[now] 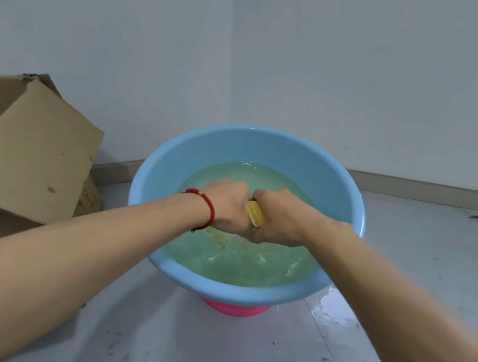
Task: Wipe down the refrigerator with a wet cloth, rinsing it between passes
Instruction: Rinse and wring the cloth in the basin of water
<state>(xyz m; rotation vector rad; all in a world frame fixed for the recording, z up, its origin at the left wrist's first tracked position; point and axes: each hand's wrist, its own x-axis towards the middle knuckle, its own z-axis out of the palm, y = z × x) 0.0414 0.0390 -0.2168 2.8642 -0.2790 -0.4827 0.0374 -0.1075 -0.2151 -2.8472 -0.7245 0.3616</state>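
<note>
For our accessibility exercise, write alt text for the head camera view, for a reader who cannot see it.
Two hands, left hand and right hand, wring a yellow cloth over a blue basin of cloudy water on a tiled floor. An open cardboard box lies at left against the wall.

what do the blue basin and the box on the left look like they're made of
Blue basin: likely plastic, going by its smooth, even-coloured, slightly glossy wall and rolled rim. Box: brown corrugated cardboard, matte, with creased flaps and small stains.
</note>
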